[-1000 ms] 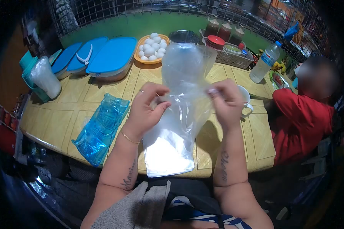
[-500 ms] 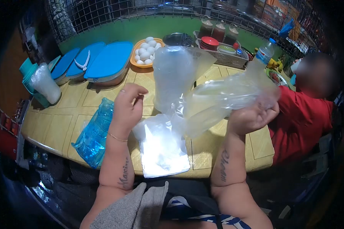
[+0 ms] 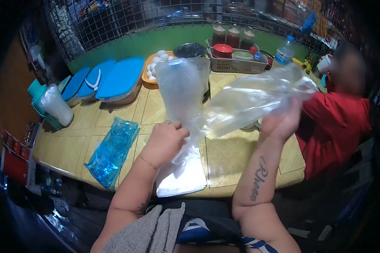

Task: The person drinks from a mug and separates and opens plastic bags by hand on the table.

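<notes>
My right hand grips a large clear plastic bag, which stretches leftward over the table and is blurred by motion. My left hand is closed, its fingers pinching clear plastic near the base of an upright, plastic-wrapped bundle. Whether that plastic joins the bag in my right hand, I cannot tell. Beneath and in front of my left hand lies a flat stack of shiny clear plastic bags at the table's near edge. A blue plastic packet rests left of my left forearm.
Blue-lidded containers stand at the back left, beside an orange tray of eggs. A basket holds bowls and condiment jars. A water bottle stands near a person in red at the right. Teal pitcher at far left.
My left hand has moved right and down onto the plastic, closing its fingers. My right hand has lifted slightly, still gripping the bag. The camera view has shifted a little.
</notes>
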Tool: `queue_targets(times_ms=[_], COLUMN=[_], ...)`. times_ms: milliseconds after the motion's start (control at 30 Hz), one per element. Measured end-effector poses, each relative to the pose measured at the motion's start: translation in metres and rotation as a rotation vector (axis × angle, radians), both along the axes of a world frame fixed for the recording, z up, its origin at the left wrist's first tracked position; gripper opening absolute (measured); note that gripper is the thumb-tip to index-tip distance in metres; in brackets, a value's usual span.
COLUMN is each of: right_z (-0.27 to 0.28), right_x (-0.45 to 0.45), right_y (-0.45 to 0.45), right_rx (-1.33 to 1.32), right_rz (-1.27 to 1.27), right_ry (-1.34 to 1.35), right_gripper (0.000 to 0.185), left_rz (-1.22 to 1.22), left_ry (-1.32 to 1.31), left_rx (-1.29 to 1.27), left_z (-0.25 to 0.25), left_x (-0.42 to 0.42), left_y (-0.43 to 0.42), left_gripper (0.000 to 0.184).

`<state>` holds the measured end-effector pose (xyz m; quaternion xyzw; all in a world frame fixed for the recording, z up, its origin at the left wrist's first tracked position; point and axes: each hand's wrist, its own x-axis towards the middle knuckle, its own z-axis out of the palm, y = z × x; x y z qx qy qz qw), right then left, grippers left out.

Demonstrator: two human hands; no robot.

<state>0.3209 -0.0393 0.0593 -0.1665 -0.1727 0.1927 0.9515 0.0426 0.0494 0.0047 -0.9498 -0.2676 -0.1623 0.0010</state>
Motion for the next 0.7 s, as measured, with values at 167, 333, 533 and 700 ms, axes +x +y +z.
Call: queue_targets(times_ms=[167,333,533,700], right_z=[-0.040,-0.063,-0.064,-0.059], right_x=[-0.072,-0.108,-0.097,-0.105], right_y=[0.013,0.041,0.061,0.058], right_rx=[0.373,0.201,-0.004,-0.130], right_rz=[1.172,1.483,1.370,1.230], right_ry=[-0.184,-0.261,-0.186,-0.398], right_gripper=[0.043,0.034,0.029,0.019], left_rz=[0.034,-0.137,-0.011,-0.337], left_ry=[-0.318,-0.419,-1.125,-1.210], left_rx=[0.249,-0.163,-1.004,-1.008], left_z=[-0.009,-0.016,-0.021,0.018], left_x=[0.031,0.031,-0.019,-0.014], left_y=[-0.005,-0.004,0.029,0.009], left_gripper=[0.023,0.032,0.045,0.060])
